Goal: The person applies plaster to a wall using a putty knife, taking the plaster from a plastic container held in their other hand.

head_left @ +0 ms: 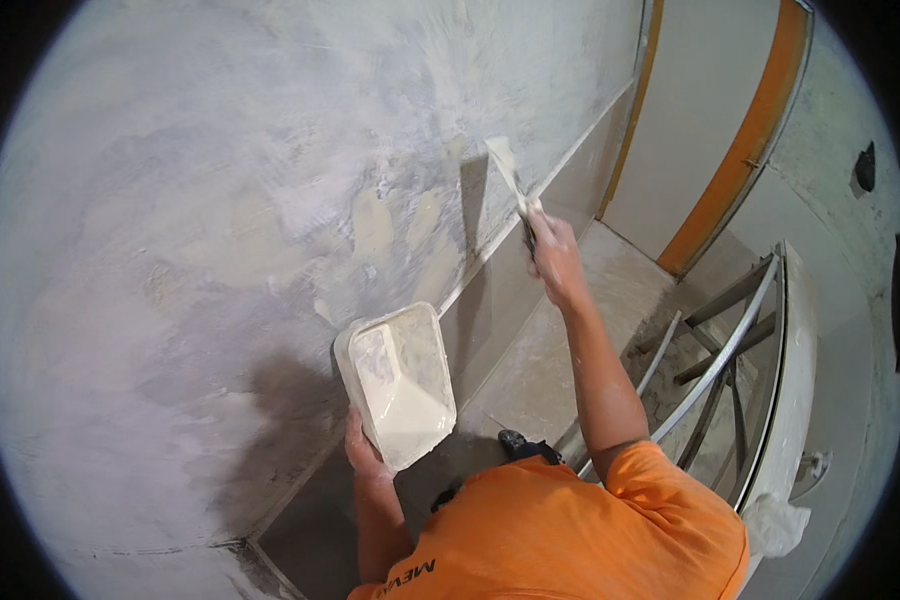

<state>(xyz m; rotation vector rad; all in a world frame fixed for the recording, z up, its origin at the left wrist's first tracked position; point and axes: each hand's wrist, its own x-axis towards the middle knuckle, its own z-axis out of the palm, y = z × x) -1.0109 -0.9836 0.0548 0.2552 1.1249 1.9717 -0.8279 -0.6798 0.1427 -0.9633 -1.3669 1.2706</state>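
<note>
In my left hand (364, 450) is a white rectangular plastic tub (346, 358), tipped so that its inside faces up at me. Creamy filler (408, 408) lies in its lower part and smears its walls. My right hand (553, 255), arm stretched out, is closed round the handle of a putty knife (506, 165). The knife's blade is coated with pale filler and points up at the plastered wall (220, 270); whether it touches the wall I cannot tell. Patches of cream filler (373, 226) mark the wall between tub and knife.
A white ledge edge (590, 138) runs along the wall's bottom, with grey tiles beneath it. To the right stands a metal-framed platform or ladder (735, 345). Behind it is an orange door frame (730, 170) beside a pale door panel. My shoe (515, 440) shows on the floor.
</note>
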